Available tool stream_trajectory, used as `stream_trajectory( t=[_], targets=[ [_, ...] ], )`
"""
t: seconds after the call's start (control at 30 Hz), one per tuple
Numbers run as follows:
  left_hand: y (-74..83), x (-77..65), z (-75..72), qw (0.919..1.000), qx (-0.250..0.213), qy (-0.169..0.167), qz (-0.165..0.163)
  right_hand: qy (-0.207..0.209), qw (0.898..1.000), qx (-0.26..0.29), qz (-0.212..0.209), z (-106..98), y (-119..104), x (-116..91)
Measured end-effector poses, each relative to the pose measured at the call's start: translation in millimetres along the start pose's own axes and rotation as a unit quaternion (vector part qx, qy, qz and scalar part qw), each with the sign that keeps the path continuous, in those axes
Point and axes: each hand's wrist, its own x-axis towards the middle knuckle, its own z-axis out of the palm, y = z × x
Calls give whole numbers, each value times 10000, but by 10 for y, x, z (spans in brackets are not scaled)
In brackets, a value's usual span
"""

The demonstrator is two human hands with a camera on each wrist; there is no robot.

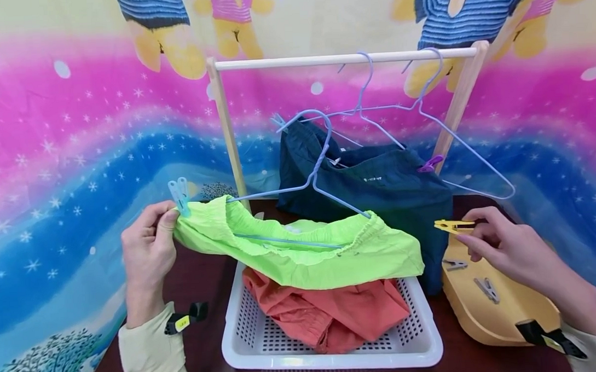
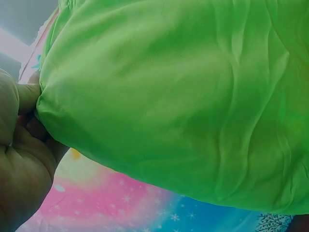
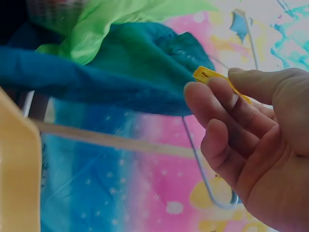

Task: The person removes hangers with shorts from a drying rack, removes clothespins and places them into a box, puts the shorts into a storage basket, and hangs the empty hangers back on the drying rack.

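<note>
My left hand (image 1: pixel 149 246) pinches the side of lime-green elastic-waist shorts (image 1: pixel 301 265), just beside a light-blue clothespin (image 1: pixel 181 195) clipped on the waistband. A blue wire hanger (image 1: pixel 311 177) sits inside the waistband, its hook free of the rack. In the left wrist view the green cloth (image 2: pixel 159 106) fills most of the picture. To the right, my right hand (image 1: pixel 514 247) pinches a yellow clothespin (image 1: pixel 446 225) between thumb and fingers, apart from the shorts. The right wrist view shows the same yellow clothespin (image 3: pixel 205 74) at the fingertips.
Behind stands a wooden rack (image 1: pixel 293 61) with two blue hangers; a dark teal garment (image 1: pixel 367 189) with a purple clothespin (image 1: pixel 431 164) hangs there. A white basket (image 1: pixel 333 360) holds a red garment (image 1: pixel 327 313). At right, a yellow tray (image 1: pixel 505 324) contains grey clothespins (image 1: pixel 487 290).
</note>
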Motion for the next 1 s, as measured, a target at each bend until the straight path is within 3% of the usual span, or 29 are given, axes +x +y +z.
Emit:
stream_trajectory(
  t=[0.3, 0.7, 0.87, 1.0],
  targets=[
    [6, -1, -7, 10000, -33, 69, 0, -758, 9967, -110, 269, 0, 225, -121],
    [8, 12, -10, 10000, 0, 59, -60, -1094, 9921, -137, 594, 61, 418, -343],
    [7, 15, 3, 10000, -32, 19, -40, -1508, 9854, 32, 795, 97, 489, -456],
    [3, 6, 13, 9999, -116, 5, -27, -2060, 9739, 338, 896, 110, 537, -535]
  ],
)
